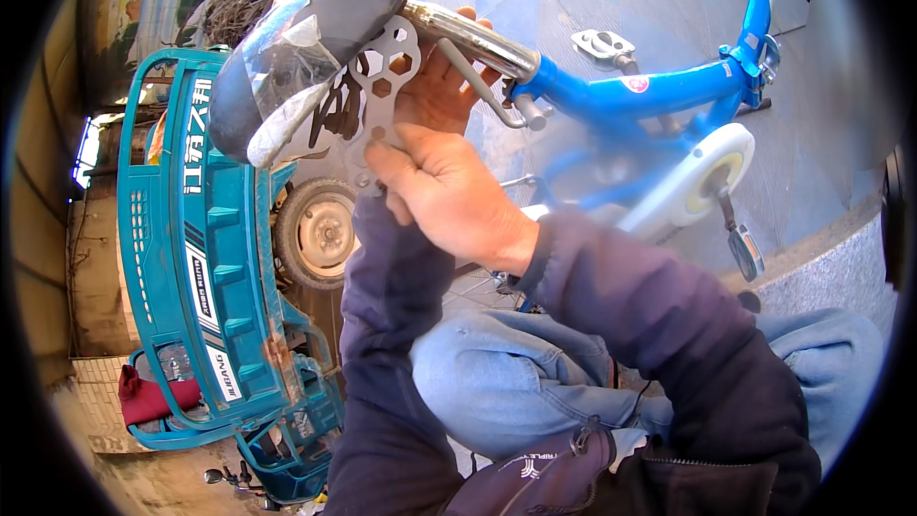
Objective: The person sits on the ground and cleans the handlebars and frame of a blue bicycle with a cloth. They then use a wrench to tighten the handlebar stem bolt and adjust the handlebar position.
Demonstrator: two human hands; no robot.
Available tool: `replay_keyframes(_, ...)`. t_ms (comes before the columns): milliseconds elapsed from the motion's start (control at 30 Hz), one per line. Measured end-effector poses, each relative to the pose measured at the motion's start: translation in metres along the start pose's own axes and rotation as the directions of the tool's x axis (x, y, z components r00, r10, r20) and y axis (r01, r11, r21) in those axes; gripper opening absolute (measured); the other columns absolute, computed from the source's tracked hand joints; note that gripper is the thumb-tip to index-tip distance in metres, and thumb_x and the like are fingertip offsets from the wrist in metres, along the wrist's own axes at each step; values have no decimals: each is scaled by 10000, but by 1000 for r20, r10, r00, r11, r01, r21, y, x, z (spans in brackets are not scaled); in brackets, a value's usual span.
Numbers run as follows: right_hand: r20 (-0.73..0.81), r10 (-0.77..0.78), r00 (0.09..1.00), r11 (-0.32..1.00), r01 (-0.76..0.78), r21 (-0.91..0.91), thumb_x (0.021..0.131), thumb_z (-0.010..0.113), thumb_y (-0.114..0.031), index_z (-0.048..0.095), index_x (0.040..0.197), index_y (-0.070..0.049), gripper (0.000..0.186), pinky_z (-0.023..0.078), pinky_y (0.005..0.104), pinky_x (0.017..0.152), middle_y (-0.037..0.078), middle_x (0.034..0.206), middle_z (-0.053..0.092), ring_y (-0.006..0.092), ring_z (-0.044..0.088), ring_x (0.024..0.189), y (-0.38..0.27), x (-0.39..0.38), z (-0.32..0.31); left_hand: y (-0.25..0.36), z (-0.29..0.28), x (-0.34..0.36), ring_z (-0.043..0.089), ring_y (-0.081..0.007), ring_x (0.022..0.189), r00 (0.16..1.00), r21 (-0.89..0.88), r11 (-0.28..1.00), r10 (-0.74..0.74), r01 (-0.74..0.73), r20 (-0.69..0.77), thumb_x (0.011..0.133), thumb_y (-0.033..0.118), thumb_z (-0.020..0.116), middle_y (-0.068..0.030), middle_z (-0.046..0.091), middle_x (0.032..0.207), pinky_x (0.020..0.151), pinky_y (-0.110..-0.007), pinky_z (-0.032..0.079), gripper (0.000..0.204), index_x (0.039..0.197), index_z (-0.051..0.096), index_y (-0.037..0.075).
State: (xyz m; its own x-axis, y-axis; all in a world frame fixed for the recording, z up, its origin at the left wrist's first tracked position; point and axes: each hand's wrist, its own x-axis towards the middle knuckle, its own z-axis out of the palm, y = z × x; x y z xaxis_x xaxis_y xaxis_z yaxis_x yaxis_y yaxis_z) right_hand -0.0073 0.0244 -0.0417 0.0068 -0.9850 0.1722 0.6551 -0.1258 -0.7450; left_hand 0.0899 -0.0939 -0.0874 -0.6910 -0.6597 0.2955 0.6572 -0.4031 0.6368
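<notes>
A flat silver multi-hole spanner (380,86) with hexagonal openings stands on end beside the underside of a bicycle saddle (315,48). My right hand (449,191) is closed on its lower end, thumb pressed against the plate. Behind the spanner, my left hand (435,91) reaches up to the chrome seat post (478,38). Its fingers curl round the far side of the post, partly hidden by it. The saddle is black, with torn clear plastic and tape over it. Dark saddle springs (339,110) show between it and the spanner. A blue bicycle frame (640,91) runs right from the post.
A grey clamp lever (478,86) juts below the seat post. Rightward are a white chain guard (702,172) and pedals (745,250). A teal cargo tricycle (215,239) with a wheel (320,229) stands at left. My jeans-clad knee (487,373) is below my hands.
</notes>
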Motion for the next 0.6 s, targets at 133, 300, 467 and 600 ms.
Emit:
replay_keyframes(133, 10, 20, 1000, 1000, -20, 6, 1020, 525, -283, 589, 861, -32, 304, 378, 246, 544, -11, 645, 510, 59, 454, 585, 8, 3, -11, 2, -12, 33, 230, -300, 1415, 981, 191, 974, -147, 122, 124, 1012, 533, 314, -119, 297, 1535, 1130, -609, 175, 579, 1465, 402, 184)
replay_keyframes(300, -89, 22, 996, 993, -32, -118, 993, 572, -316, 608, 923, -19, 307, 405, 244, 516, 24, 683, 569, 68, 505, 578, 1, -1, -8, -3, 7, 30, 208, -316, 1474, 967, 340, 937, -151, 74, 206, 1006, 556, 313, -116, 260, 1585, 1171, -640, 161, 605, 1478, 411, 190)
replay_keyframes(467, -144, -41, 989, 995, 27, -96, 980, 584, -294, 591, 956, 2, 297, 442, 252, 491, 84, 787, 660, 99, 569, 539, -3, -3, -8, -11, 7, 35, 210, -316, 1475, 971, 300, 946, -176, 121, 162, 1008, 551, 311, -120, 274, 1580, 1169, -644, 168, 598, 1454, 448, 178)
replay_keyframes(600, -64, 45, 997, 995, -38, 96, 981, 568, -236, 586, 969, 5, 242, 441, 246, 486, 84, 814, 660, 106, 571, 522, -12, 1, -1, 4, 16, 27, 246, -329, 1461, 983, 328, 930, -181, 165, 18, 985, 574, 369, -132, 301, 1564, 1180, -615, 191, 620, 1477, 389, 197)
